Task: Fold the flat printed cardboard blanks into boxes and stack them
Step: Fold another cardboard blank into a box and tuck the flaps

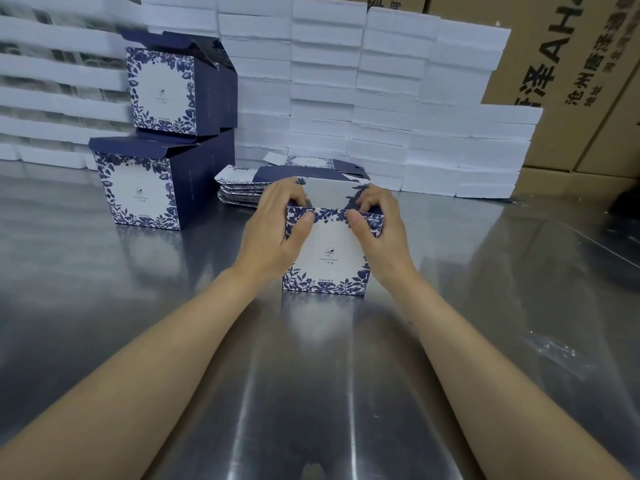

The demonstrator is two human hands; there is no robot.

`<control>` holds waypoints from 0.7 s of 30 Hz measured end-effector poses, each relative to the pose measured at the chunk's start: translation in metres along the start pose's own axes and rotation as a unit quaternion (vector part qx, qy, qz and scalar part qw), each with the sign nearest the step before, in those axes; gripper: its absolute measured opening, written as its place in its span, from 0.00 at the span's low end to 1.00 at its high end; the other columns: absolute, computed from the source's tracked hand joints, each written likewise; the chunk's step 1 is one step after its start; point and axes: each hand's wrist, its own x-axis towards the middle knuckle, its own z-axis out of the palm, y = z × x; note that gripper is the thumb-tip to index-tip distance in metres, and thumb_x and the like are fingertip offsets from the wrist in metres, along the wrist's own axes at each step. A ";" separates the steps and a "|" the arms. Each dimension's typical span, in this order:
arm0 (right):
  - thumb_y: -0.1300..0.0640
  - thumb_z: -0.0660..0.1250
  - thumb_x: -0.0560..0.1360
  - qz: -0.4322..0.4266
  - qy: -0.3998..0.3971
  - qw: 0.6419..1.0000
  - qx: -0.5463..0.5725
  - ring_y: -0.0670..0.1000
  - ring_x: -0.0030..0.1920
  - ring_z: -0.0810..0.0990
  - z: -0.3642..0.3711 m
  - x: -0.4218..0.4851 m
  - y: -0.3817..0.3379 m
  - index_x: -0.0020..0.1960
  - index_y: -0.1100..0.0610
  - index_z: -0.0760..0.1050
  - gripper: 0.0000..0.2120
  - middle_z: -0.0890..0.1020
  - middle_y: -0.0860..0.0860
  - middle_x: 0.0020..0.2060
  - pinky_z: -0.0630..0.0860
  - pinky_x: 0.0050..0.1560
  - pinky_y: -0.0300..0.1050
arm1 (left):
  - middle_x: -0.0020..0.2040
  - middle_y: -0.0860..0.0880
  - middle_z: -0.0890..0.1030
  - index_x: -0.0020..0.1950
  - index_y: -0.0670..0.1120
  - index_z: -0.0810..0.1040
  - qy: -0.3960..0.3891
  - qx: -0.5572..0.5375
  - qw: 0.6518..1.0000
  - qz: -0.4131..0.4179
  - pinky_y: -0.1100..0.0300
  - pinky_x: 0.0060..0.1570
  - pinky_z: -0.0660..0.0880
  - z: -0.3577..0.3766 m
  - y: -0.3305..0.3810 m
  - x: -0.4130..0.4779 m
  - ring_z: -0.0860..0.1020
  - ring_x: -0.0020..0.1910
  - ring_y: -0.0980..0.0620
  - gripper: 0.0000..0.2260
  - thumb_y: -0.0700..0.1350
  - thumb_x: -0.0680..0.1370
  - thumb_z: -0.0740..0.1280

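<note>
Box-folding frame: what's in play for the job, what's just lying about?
Job: left hand, right hand, both gripping the half-folded box; pile of flat blanks behind it; stack of two folded boxes at left.
Lying about: white foam slabs, brown cartons, clear plastic scrap on the steel table.

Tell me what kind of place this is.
Probably a packaging workshop or warehouse packing station: a steel worktable, stacked white foam slabs and brown shipping cartons behind, plus a pile of flat blanks beside folded boxes.
</note>
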 end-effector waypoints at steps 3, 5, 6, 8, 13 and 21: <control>0.44 0.63 0.72 0.006 -0.011 1.000 -0.023 0.45 0.51 0.69 -0.002 0.001 0.003 0.44 0.55 0.67 0.14 0.73 0.50 0.45 0.65 0.51 0.31 | 0.51 0.52 0.73 0.50 0.43 0.70 -0.010 0.017 1.000 0.009 0.58 0.52 0.68 -0.001 -0.002 0.003 0.70 0.53 0.51 0.14 0.54 0.79 0.56; 0.43 0.61 0.74 0.014 -0.008 1.000 -0.018 0.43 0.50 0.69 -0.001 0.003 0.003 0.42 0.52 0.68 0.12 0.73 0.47 0.43 0.65 0.52 0.33 | 0.48 0.51 0.72 0.48 0.43 0.70 -0.016 0.023 1.000 0.006 0.57 0.50 0.67 -0.002 -0.001 0.006 0.69 0.51 0.51 0.15 0.54 0.79 0.55; 0.43 0.59 0.74 0.023 -0.005 1.000 0.001 0.43 0.50 0.69 0.000 0.004 0.002 0.41 0.49 0.68 0.10 0.74 0.45 0.42 0.65 0.53 0.37 | 0.47 0.52 0.72 0.46 0.44 0.69 -0.011 0.014 1.000 -0.002 0.58 0.50 0.67 -0.002 0.001 0.006 0.69 0.50 0.52 0.13 0.53 0.79 0.54; 0.44 0.55 0.75 0.055 0.010 0.996 0.072 0.45 0.50 0.71 0.004 0.005 -0.003 0.40 0.42 0.71 0.09 0.75 0.39 0.42 0.67 0.56 0.45 | 0.46 0.58 0.72 0.44 0.48 0.70 0.015 -0.041 0.999 -0.021 0.60 0.53 0.66 0.002 0.006 0.004 0.70 0.51 0.55 0.10 0.49 0.80 0.52; 0.38 0.60 0.72 0.215 0.085 0.948 0.220 0.43 0.62 0.74 0.005 0.004 -0.011 0.63 0.43 0.69 0.21 0.72 0.49 0.64 0.70 0.66 0.44 | 0.52 0.52 0.73 0.38 0.44 0.79 0.095 -0.234 0.954 -0.164 0.69 0.56 0.67 0.007 0.016 0.009 0.74 0.52 0.63 0.15 0.47 0.78 0.58; 0.43 0.59 0.79 0.383 0.011 0.822 0.422 0.59 0.56 0.78 0.004 0.004 -0.022 0.57 0.56 0.79 0.19 0.76 0.62 0.63 0.74 0.61 0.52 | 0.56 0.47 0.78 0.59 0.51 0.77 0.068 -0.419 0.804 -0.416 0.57 0.51 0.78 0.003 0.022 0.017 0.80 0.50 0.49 0.15 0.49 0.73 0.68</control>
